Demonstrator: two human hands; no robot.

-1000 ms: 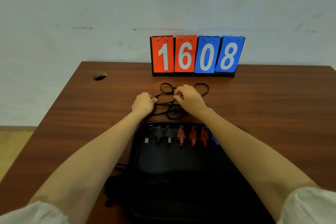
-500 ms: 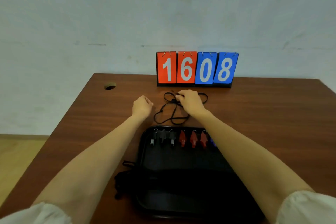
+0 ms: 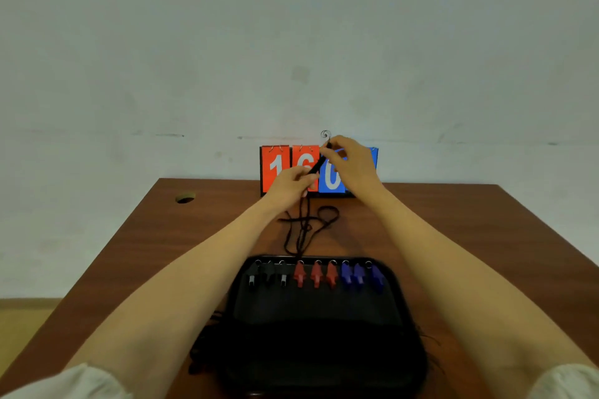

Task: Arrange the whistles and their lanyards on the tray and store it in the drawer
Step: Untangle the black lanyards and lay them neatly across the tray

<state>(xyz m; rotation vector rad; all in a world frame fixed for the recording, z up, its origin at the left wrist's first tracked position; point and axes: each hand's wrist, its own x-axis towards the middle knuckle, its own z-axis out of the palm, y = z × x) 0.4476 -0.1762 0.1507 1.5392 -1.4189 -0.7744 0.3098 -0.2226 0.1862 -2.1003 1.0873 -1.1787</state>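
A black tray (image 3: 321, 311) lies on the table near me, with black whistles (image 3: 267, 275), red whistles (image 3: 316, 275) and blue whistles (image 3: 359, 274) in a row along its far edge. Both hands are raised above the table before the score flip board. My right hand (image 3: 351, 162) pinches the top end of a black lanyard (image 3: 316, 167), whose metal ring (image 3: 325, 134) sticks up above the fingers. My left hand (image 3: 290, 183) grips the same lanyard lower down. Its cord hangs to a loose tangle of black lanyards (image 3: 311, 225) on the table behind the tray.
A red and blue score flip board (image 3: 278, 168) stands at the table's far edge against the white wall. A round cable hole (image 3: 185, 197) is at the far left of the wooden table (image 3: 453, 236). More black cords (image 3: 207, 343) lie beside the tray's left side.
Both hands have lifted off the table, drawing one lanyard up out of the tangle and holding it taut between them. The camera has tilted upward.
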